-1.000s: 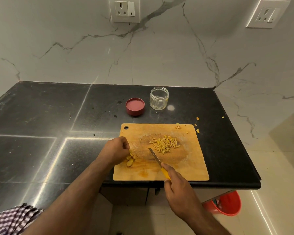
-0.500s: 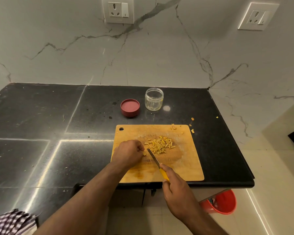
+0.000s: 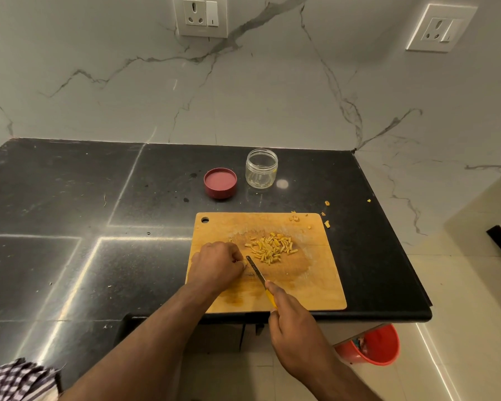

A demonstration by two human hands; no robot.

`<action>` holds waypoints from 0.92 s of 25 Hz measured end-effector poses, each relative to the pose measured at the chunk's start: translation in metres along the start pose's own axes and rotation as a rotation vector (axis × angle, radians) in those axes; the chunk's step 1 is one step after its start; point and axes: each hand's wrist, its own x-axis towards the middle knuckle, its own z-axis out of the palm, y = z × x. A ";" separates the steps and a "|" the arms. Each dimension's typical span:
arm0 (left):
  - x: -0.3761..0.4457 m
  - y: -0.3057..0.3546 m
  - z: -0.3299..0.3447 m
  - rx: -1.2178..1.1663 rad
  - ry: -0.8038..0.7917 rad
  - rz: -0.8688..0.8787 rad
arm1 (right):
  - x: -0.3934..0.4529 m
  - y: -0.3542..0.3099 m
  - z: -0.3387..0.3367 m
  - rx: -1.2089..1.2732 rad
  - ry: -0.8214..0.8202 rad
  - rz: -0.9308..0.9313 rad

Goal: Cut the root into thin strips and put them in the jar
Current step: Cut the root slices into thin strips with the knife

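Two hands work over the cutting board (image 3: pixel 315 290). The left hand (image 3: pixel 216 266), fingers curled down, presses on the board's near-left part; whether a piece of root lies under it cannot be told. The right hand (image 3: pixel 294 325) grips the yellow-handled knife (image 3: pixel 256 270), its blade touching the left fingertips. Cut strips (image 3: pixel 271 246) lie mid-board, just beyond the blade. The open jar (image 3: pixel 261 168) stands behind the board, the red lid (image 3: pixel 220 182) beside it.

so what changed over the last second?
Left hand slid right along the board, from its left edge up to the knife blade, now covering the root pieces it was holding. Right hand keeps its grip on the knife handle. Strip pile, jar and lid unmoved; jar looks empty.
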 end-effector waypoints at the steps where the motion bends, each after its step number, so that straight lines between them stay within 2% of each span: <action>1: 0.000 0.001 0.000 0.005 0.001 -0.006 | 0.000 -0.001 0.000 -0.015 -0.010 -0.009; 8: 0.001 0.004 0.000 0.046 -0.011 -0.069 | 0.005 -0.006 0.008 -0.143 -0.024 -0.020; 14: 0.000 0.005 0.000 0.035 -0.011 -0.089 | -0.016 0.001 0.004 -0.126 -0.020 -0.022; 23: -0.003 0.004 0.000 -0.009 -0.011 -0.132 | 0.002 -0.013 0.005 -0.100 -0.013 -0.005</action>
